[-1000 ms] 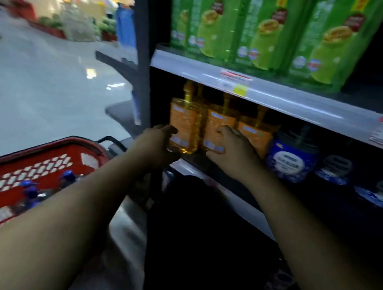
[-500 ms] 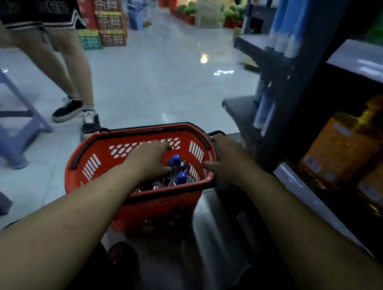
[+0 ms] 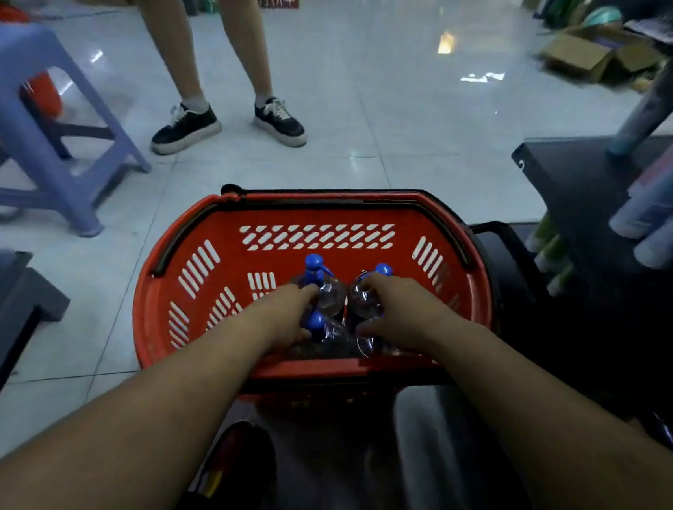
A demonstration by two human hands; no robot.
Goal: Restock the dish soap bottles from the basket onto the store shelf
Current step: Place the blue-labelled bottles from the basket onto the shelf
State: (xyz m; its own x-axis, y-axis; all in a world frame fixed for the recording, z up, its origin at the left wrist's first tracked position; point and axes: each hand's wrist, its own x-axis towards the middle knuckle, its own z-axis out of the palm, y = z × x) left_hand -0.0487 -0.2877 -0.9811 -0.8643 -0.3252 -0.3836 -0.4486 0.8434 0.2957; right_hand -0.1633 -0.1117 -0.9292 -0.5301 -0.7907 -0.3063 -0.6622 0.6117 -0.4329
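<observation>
Down in red basket point(image 3: 188, 236), head view: reaching for next pair, having just turned away from store shelf. Curling left hand point(image 3: 281, 317) round front blue-pump bottle point(image 3: 329, 334); clasping right hand point(image 3: 401, 314) over rear-right blue-pump bottle point(image 3: 361, 302). Not lifting either yet; leaving both inside basket.

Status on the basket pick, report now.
Right hand grips a blue-capped bottle in the red basket. Left hand on the bottles beside it, grip unclear. None lifted yet. Bystander's shoes beyond basket, not blocking.
</observation>
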